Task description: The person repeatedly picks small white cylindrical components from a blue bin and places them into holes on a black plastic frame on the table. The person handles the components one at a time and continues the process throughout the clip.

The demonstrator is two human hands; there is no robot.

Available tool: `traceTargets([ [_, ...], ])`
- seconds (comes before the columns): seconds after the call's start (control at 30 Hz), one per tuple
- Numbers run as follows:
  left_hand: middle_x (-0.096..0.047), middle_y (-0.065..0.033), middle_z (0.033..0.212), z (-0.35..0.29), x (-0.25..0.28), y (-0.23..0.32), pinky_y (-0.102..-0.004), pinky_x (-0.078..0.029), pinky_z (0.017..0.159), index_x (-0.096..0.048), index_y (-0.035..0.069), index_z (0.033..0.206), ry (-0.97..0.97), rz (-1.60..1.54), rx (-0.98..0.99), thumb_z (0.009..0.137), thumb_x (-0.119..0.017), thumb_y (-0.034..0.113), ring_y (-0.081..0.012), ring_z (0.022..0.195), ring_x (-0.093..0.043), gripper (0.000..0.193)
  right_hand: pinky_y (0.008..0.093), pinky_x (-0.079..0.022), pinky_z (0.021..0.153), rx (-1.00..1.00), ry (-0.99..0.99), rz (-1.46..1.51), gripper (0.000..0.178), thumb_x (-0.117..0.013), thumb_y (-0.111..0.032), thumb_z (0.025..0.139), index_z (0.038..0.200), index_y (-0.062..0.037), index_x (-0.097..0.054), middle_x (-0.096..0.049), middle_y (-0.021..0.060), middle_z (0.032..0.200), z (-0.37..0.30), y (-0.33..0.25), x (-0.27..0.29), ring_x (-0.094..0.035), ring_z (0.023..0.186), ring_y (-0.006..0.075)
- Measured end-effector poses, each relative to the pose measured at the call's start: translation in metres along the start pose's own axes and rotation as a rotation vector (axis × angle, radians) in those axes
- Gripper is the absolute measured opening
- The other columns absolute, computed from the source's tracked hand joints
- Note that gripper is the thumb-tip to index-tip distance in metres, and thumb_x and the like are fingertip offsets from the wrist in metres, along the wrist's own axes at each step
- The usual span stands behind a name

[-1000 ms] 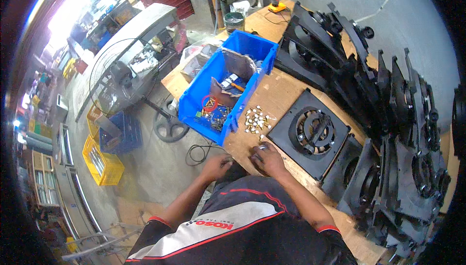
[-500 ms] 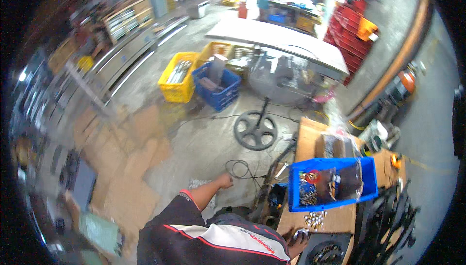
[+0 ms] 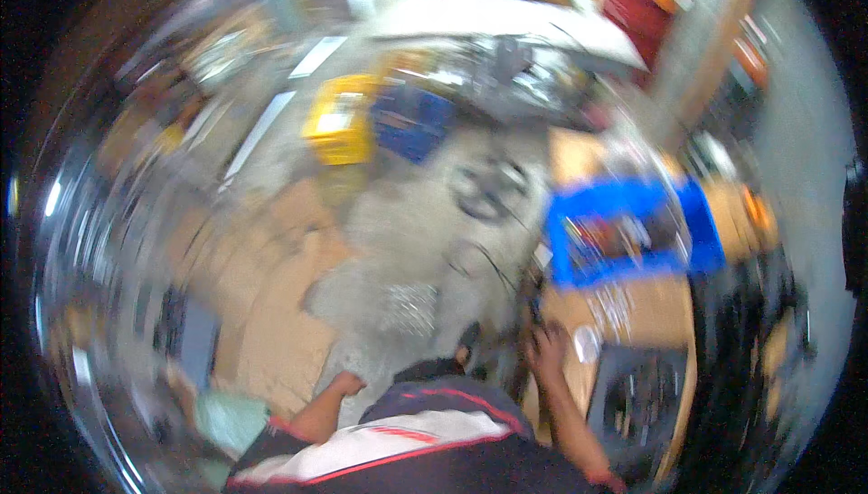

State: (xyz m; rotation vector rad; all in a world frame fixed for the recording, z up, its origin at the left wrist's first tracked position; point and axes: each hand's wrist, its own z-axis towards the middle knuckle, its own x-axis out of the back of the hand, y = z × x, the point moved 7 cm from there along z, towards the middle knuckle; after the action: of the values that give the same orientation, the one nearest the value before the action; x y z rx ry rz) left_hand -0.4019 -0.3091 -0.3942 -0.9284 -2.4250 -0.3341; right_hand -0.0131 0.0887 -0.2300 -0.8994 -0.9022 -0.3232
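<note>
Motion blurs the whole view. My left hand (image 3: pixel 347 383) hangs low over the floor, left of my lap, its fingers curled closed; whatever may be inside them is hidden. At the left edge of the wooden bench (image 3: pixel 655 302) is my right hand (image 3: pixel 547 348), its fingers too smeared to read. Right beside it lies a pale round piece (image 3: pixel 586 346). A dark square plate with a round part (image 3: pixel 636 402) rests on the bench near my right forearm. Small shiny pieces (image 3: pixel 611 307) are scattered beyond the round piece.
A blue bin (image 3: pixel 562 263) of small parts stands farther back on the bench. Dark, long parts (image 3: pixel 755 313) crowd its right side. Flattened cardboard (image 3: pixel 280 313) covers floor at left. Farther off are a wheel-shaped base (image 3: pixel 491 188), a yellow crate (image 3: pixel 344 143) and a blue crate (image 3: pixel 407 123).
The view has swung, and most things sit at different places in it. My right hand has left the shiny round piece and is now beside it. My left hand has drawn back toward my body.
</note>
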Motion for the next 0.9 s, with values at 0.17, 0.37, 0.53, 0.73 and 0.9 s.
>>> traceTargets([
  [0.17, -0.074, -0.0166, 0.086, -0.049, -0.059, -0.081, -0.0368, -0.055, 0.071, -0.074, 0.001, 0.105, 0.14, -0.589, 0.0, 0.081, -0.072, 0.033, -0.0238, 0.08, -0.071, 0.04, 0.0495, -0.042, 0.095, -0.005, 0.089, -0.049, 0.028, -0.069, -0.018, 0.075, 0.101, -0.0074, -0.065, -0.062, 0.0155, 0.107, 0.0, 0.003, 0.02, -0.054, 0.11, 0.0371],
  [0.37, -0.072, -0.0142, 0.086, -0.037, -0.051, -0.065, -0.0328, -0.054, 0.066, -0.07, -0.002, 0.111, 0.177, -0.843, 0.085, 0.085, -0.07, 0.017, -0.0213, 0.075, -0.069, 0.032, 0.0487, -0.045, 0.09, -0.017, 0.166, -0.079, 0.026, -0.07, -0.018, 0.075, 0.097, -0.0067, -0.066, -0.063, 0.0142, 0.101, -0.01, -0.005, 0.035, -0.056, 0.106, 0.0357],
  [0.53, -0.072, -0.0132, 0.087, -0.047, -0.004, -0.004, -0.0321, -0.054, 0.063, -0.068, -0.001, 0.116, 0.314, -0.818, -0.092, 0.087, -0.07, 0.02, -0.0189, 0.068, -0.067, 0.036, 0.0483, -0.047, 0.079, -0.141, 0.185, -0.043, 0.025, -0.07, -0.02, 0.072, 0.093, -0.0046, -0.068, -0.065, 0.0184, 0.094, -0.037, 0.031, 0.029, -0.059, 0.088, 0.0394],
  [0.73, -0.071, -0.0173, 0.111, -0.04, -0.014, -0.02, -0.04, -0.052, 0.091, -0.071, 0.009, 0.117, 0.344, -0.715, -0.011, 0.083, -0.072, 0.04, -0.0314, 0.105, -0.068, 0.046, 0.0529, -0.043, 0.085, 0.01, 0.08, -0.135, 0.019, -0.069, -0.014, 0.074, 0.089, -0.0043, -0.068, -0.062, 0.018, 0.099, -0.03, -0.046, 0.069, -0.055, 0.096, 0.0406],
  [0.9, -0.075, -0.0142, 0.095, -0.03, -0.115, -0.103, -0.0394, -0.055, 0.082, -0.074, 0.01, 0.108, 0.335, -0.757, 0.082, 0.082, -0.071, 0.041, -0.0282, 0.088, -0.072, 0.041, 0.049, -0.047, 0.079, 0.147, -0.118, -0.158, 0.021, -0.073, -0.019, 0.073, 0.09, -0.0061, -0.068, -0.065, 0.0162, 0.091, -0.054, -0.109, -0.002, -0.059, 0.09, 0.0394],
])
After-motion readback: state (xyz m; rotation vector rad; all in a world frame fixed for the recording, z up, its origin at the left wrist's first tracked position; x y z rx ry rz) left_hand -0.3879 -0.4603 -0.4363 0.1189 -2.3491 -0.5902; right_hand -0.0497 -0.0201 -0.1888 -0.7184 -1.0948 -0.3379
